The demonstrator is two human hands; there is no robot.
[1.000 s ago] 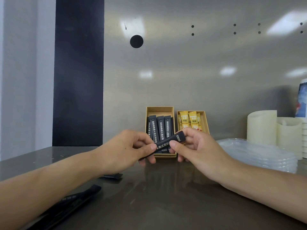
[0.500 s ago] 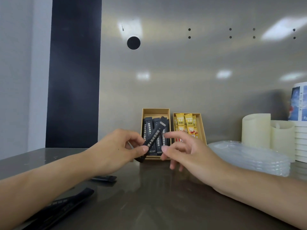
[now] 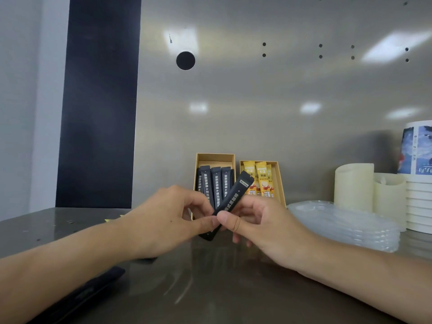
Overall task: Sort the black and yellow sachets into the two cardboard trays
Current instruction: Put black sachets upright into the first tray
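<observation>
**At centre frame, a black sachet pinched by both hands**

Near the middle of the frame, both hands met on one black sachet (image 3: 234,199), held above the desk (image 3: 210,291) in front of the two cardboard trays. The left hand (image 3: 163,220) came in from the lower left, and its fingers (image 3: 205,225) pinched the sachet's lower part between thumb and forefinger. The right hand (image 3: 264,228) came in from the lower right. Its thumb pressed the front of the same sachet, with the other fingers curled behind it. The sachet was tilted, its lower end toward the left hand and its upper end up and to the right, crossing in front of the right tray (image 3: 280,183).

Behind the hands, the left tray (image 3: 215,157) held a row of black sachets (image 3: 216,183) standing side by side. The right tray held yellow sachets (image 3: 260,174). Both trays stood against the metal wall (image 3: 257,101), just beside each other.

At the lower left, a loose black sachet (image 3: 81,298) lay on the desk, blurred. On the right of the frame sat a stack of clear plastic lids (image 3: 350,225). Behind it stood two cream candles (image 3: 353,183) and a stack of paper cups (image 3: 419,202).
</observation>
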